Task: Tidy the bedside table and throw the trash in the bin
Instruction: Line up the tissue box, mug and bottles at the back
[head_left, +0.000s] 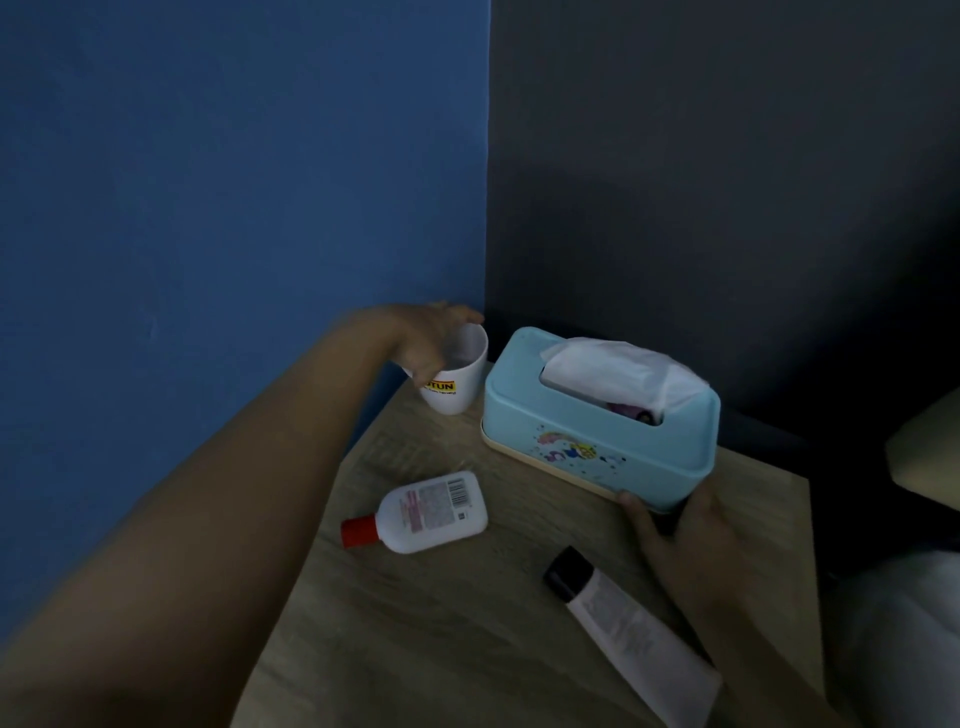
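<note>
On the wooden bedside table (467, 639) a white cup (460, 376) with a yellow label stands in the far left corner, and my left hand (431, 338) grips its rim and side. A light blue tissue box (597, 426) with a white tissue sticking out sits at the back right. My right hand (675, 535) holds its near right corner, thumb against the front face. A white bottle (431, 512) with a red cap lies on its side in the middle. A white tube (628, 634) with a black cap lies near my right forearm.
A blue wall (234, 182) rises behind the table on the left and a dark grey wall (727, 182) on the right, meeting at the corner by the cup. Pale bedding (924, 452) shows at the right edge. No bin is in view.
</note>
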